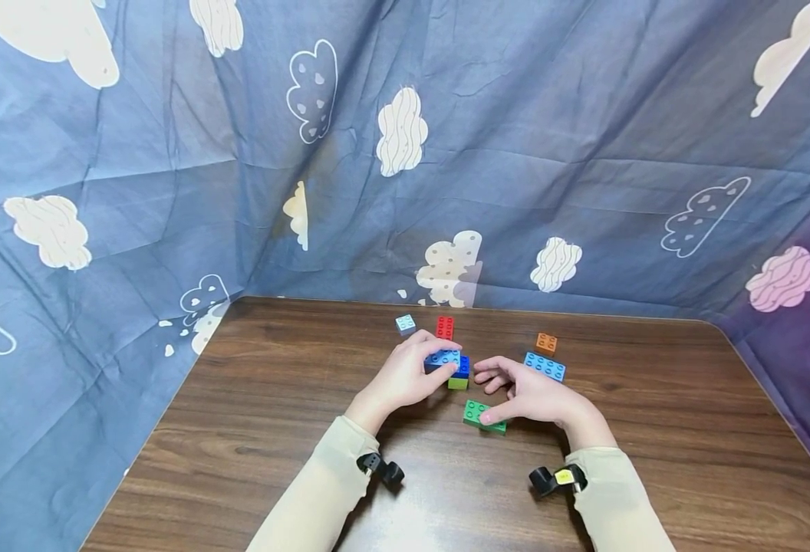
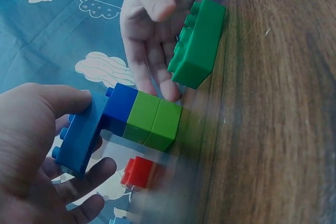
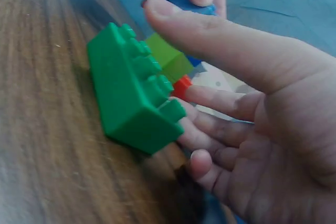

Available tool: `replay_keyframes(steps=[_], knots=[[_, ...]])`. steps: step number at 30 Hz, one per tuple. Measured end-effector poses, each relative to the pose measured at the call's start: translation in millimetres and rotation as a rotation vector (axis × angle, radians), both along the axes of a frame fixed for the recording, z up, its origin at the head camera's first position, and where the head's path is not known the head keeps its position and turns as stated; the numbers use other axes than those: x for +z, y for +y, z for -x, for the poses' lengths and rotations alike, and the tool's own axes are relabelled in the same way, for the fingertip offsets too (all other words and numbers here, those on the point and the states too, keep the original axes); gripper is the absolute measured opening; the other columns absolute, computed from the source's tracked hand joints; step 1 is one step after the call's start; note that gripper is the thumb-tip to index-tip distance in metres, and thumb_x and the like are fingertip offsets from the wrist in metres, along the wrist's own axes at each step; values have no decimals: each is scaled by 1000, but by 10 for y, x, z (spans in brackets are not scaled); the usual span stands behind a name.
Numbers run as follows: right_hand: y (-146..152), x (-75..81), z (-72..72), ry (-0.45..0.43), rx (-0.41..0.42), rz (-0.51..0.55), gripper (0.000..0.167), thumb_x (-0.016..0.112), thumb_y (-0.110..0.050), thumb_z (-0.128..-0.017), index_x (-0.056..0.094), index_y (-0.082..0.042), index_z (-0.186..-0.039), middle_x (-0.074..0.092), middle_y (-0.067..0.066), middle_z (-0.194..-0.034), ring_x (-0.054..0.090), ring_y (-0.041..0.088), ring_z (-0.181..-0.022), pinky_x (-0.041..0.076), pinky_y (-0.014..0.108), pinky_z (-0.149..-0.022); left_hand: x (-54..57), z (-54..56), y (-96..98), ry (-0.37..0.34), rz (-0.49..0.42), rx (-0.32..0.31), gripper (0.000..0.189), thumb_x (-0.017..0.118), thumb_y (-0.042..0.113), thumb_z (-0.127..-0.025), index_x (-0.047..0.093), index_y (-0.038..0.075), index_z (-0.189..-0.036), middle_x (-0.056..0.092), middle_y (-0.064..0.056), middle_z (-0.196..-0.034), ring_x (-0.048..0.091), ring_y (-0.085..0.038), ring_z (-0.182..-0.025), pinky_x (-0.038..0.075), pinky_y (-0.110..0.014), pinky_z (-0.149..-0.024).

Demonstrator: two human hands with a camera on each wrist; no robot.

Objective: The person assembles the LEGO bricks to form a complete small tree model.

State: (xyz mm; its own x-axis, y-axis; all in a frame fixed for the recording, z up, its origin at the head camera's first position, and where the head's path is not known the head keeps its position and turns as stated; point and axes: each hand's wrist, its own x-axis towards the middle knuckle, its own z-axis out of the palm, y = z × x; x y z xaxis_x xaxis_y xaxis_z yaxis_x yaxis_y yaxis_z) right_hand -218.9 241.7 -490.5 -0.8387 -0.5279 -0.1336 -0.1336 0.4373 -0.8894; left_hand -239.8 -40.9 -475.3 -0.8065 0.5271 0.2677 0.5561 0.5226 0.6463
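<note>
My left hand (image 1: 400, 374) pinches a blue toy building brick (image 2: 83, 137) between thumb and fingers. That brick sits across the top of a small stack, overhanging to the left. Below it come a dark blue brick (image 2: 121, 109) and two lime green bricks (image 2: 152, 121). To the right of the stack, my right hand (image 1: 539, 397) is held with its fingers spread and nothing in its grasp. A green brick (image 3: 123, 87) lies studs up on the table below the right hand, and the right thumb overlaps it in the head view.
Behind the left hand are a red brick (image 1: 445, 327) and a pale blue brick (image 1: 405, 324). Beyond the right hand lie another blue brick (image 1: 544, 366) and an orange-brown brick (image 1: 546, 343). A cloud-patterned cloth (image 1: 502, 153) hangs along the back edge of the wooden table (image 1: 688, 429).
</note>
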Motion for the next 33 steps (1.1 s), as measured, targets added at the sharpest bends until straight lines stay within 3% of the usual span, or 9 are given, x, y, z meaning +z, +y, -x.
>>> replay_keyframes(steps=[10,19,24,33], knots=[[53,41,-11,30,61,-69,79,98,-25,-85,58,-2,-150,64,14,-136,59,30,-116,51,35,-91,1,-1,-18,-6,-5,2,35,72,29,-105,75,20,-139,63,-4,-118,60,-16,-99,53,-30,-86],[-40,62,-21,78,64,-123,63,98,-25,-84,68,-3,-135,68,7,-118,61,26,-108,53,33,-93,-3,7,-22,-8,-5,-5,35,73,29,-106,75,20,-139,62,-3,-117,59,-15,-97,52,-30,-85],[-39,81,-11,89,43,-128,52,95,-21,-88,71,-2,-131,72,4,-114,63,24,-105,55,33,-91,-14,13,-22,-3,-2,-5,34,73,29,-106,75,20,-139,63,-3,-117,60,-14,-99,53,-30,-87],[2,127,-25,226,-44,-245,38,91,-19,-88,78,-10,-123,72,-1,-111,64,19,-101,56,42,-90,-20,22,-20,-15,-6,-10,34,72,30,-106,75,20,-139,63,-3,-120,61,-15,-102,54,-31,-90]])
